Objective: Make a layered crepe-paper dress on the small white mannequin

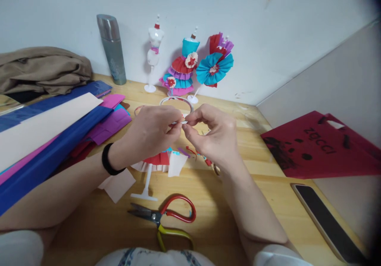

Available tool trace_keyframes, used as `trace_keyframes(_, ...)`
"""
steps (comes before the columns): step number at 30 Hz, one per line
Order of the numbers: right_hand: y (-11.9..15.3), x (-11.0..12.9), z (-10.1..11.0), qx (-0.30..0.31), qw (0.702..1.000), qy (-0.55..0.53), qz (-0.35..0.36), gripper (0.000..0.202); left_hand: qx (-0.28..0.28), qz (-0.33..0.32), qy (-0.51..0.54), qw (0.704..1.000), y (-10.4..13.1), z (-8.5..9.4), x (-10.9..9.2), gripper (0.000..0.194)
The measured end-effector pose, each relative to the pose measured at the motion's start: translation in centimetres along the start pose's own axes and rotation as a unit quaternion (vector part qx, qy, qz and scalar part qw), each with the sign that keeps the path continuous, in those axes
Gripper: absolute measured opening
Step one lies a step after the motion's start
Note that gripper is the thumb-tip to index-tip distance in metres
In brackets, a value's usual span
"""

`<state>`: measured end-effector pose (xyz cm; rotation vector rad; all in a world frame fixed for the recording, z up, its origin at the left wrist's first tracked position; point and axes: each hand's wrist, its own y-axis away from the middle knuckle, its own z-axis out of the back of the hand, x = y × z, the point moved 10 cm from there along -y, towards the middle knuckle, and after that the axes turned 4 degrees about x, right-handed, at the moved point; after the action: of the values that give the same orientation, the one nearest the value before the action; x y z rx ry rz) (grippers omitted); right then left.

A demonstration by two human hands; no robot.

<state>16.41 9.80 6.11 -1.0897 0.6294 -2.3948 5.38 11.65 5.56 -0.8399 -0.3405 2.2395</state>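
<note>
Two bare hands meet at the fingertips: the left hand [149, 131] and the right hand [214, 133] each pinch, thumb against forefinger, one end of a small white strip [180, 122], which lies level between them above the wooden table [276, 202]. A black band [111, 159] circles the left wrist.

Beyond the fingers and to their left stands a capped grey-green bottle [112, 56]; its contents are hidden. Well to the right of the fingers lies a red bag [318, 147] by the wall, and what it holds cannot be told.

Just past the fingertips sits a thin ring [177, 97], partly covered by the hands. Farther back stand a nearly bare white dress form [154, 44], another in tiered crepe paper [181, 75] and a third with a large blue paper flower [214, 69]. Below the left fingers, a red paper skirt [156, 159] shows on a white stand [147, 182], its upper part blocked by the hand. Coloured scraps [192, 152] lie below the right fingers. Nearer the body are scissors [154, 217], handles apart. Folded papers [50, 131] spread left; a phone [327, 222] lies right.
</note>
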Motion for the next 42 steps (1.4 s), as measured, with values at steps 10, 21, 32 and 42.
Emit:
trace_keyframes(10,-0.2,-0.8,-0.1,0.016,0.999,-0.04,-0.012,0.01,0.029,-0.009,-0.063,0.998,-0.1,-0.6,-0.5,0.019)
trace_keyframes(21,-0.1,-0.9,-0.1,0.014,0.997,-0.074,0.001,0.015,-0.019,-0.052,-0.048,0.997,0.2,0.1,-1.0,0.02)
trace_keyframes(32,-0.2,-1.1,-0.5,0.036,0.997,-0.064,-0.006,0.011,0.003,-0.015,-0.048,0.999,0.0,-0.2,-0.4,0.018)
trace_keyframes(42,-0.7,-2.9,-0.7,0.057,0.969,-0.22,-0.092,0.008,0.005,-0.004,0.099,0.995,-0.8,0.3,1.4,0.018)
